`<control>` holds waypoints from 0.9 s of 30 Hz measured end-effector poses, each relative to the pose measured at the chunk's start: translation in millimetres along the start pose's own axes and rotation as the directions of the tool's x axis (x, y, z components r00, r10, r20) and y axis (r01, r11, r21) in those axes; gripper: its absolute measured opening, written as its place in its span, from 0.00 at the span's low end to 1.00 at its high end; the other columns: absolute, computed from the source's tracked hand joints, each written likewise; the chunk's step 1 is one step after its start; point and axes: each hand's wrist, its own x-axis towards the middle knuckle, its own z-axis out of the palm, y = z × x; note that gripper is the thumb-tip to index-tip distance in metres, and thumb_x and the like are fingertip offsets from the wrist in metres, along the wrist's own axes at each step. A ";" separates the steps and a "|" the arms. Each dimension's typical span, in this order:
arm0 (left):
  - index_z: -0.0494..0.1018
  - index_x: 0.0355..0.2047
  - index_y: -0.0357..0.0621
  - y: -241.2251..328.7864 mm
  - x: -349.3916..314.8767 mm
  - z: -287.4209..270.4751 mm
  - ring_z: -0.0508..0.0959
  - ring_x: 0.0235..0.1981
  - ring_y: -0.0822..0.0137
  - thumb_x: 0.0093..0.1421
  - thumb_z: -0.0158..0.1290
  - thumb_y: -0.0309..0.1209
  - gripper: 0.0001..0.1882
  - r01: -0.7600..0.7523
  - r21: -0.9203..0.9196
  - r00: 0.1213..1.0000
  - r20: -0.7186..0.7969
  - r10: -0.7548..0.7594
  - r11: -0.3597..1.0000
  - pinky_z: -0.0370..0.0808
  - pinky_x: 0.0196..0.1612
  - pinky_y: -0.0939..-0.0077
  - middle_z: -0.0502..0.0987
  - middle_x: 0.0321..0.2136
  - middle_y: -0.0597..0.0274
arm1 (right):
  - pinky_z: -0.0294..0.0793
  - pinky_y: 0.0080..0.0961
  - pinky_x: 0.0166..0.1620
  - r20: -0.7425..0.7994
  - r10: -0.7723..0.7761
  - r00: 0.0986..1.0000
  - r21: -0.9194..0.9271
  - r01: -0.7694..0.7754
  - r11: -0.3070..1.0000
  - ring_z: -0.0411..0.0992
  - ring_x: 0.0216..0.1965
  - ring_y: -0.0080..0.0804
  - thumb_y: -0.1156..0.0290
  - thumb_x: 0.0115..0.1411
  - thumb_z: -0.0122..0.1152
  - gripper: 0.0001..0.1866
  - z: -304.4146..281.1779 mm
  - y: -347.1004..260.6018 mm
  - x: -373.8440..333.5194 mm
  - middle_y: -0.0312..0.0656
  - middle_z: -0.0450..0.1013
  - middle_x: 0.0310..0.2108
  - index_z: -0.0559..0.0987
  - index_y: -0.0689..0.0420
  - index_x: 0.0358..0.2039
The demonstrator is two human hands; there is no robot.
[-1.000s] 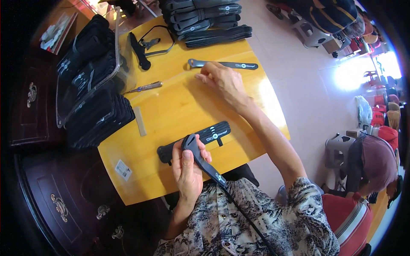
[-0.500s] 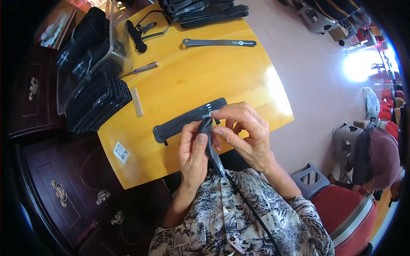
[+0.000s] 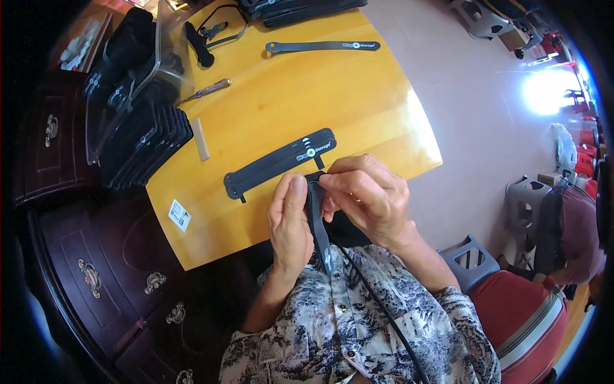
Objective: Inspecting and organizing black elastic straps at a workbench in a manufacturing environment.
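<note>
Upright in front of my shirt are black storage straps point(image 3: 318, 221), bunched edge-on so that I cannot tell how many. My left hand point(image 3: 291, 221) is closed round them, its thumb along their side. At their top end the thumb and forefinger of my right hand point(image 3: 371, 198) are pinched together; the fingertips partly hide that end. Just beyond my hands a flat stack of similar black straps point(image 3: 268, 168) lies slantwise on the yellow table point(image 3: 358, 109). Farther off lies a single black strap point(image 3: 320, 47) with a ring at its left end.
At left are a clear bin point(image 3: 160, 57) of black straps and a fanned pile of straps point(image 3: 144, 147). A screwdriver point(image 3: 208, 89), a small wooden strip point(image 3: 200, 139) and a white label point(image 3: 180, 216) lie on the table. A grey stool point(image 3: 472, 259) stands at right.
My right thumb and forefinger, apart before, have come together on the top end of the straps. The bunch stands more upright, and the whole view has shifted slightly.
</note>
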 end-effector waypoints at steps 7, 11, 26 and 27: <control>0.70 0.33 0.39 -5.9 0.0 -10.5 0.70 0.22 0.72 0.69 0.40 0.39 0.16 0.217 -0.180 0.976 0.021 -0.217 0.959 0.67 0.24 0.79 0.72 0.23 0.61 | 0.73 0.21 0.25 0.175 0.149 0.973 0.024 -0.155 0.988 0.74 0.25 0.31 0.75 0.52 0.64 0.06 -4.6 6.2 -2.9 0.40 0.71 0.28 0.75 0.59 0.29; 0.70 0.37 0.37 -0.8 -4.4 -9.6 0.73 0.28 0.71 0.69 0.41 0.39 0.17 0.141 -0.025 0.986 0.090 -0.138 0.990 0.70 0.34 0.78 0.73 0.28 0.59 | 0.68 0.16 0.22 0.110 0.272 0.956 0.130 -0.285 0.950 0.72 0.20 0.19 0.74 0.55 0.63 0.05 -7.3 5.4 -0.4 0.37 0.72 0.27 0.76 0.60 0.30; 0.70 0.41 0.36 -0.2 0.4 -19.5 0.71 0.48 0.68 0.63 0.48 0.23 0.07 -0.233 0.212 0.960 0.204 0.190 0.949 0.65 0.55 0.71 0.71 0.47 0.56 | 0.69 0.15 0.24 0.245 0.481 0.842 0.147 -0.523 0.840 0.72 0.26 0.18 0.70 0.54 0.66 0.09 -11.2 -5.9 1.1 0.35 0.74 0.28 0.77 0.60 0.31; 0.70 0.42 0.35 -0.2 -0.7 -20.6 0.71 0.48 0.67 0.63 0.48 0.21 0.08 -0.226 0.228 0.962 0.205 0.181 0.947 0.66 0.55 0.71 0.71 0.47 0.55 | 0.69 0.15 0.24 0.264 0.511 0.818 0.159 -0.560 0.813 0.71 0.26 0.17 0.70 0.54 0.66 0.09 -11.6 -5.5 0.8 0.35 0.74 0.28 0.77 0.60 0.32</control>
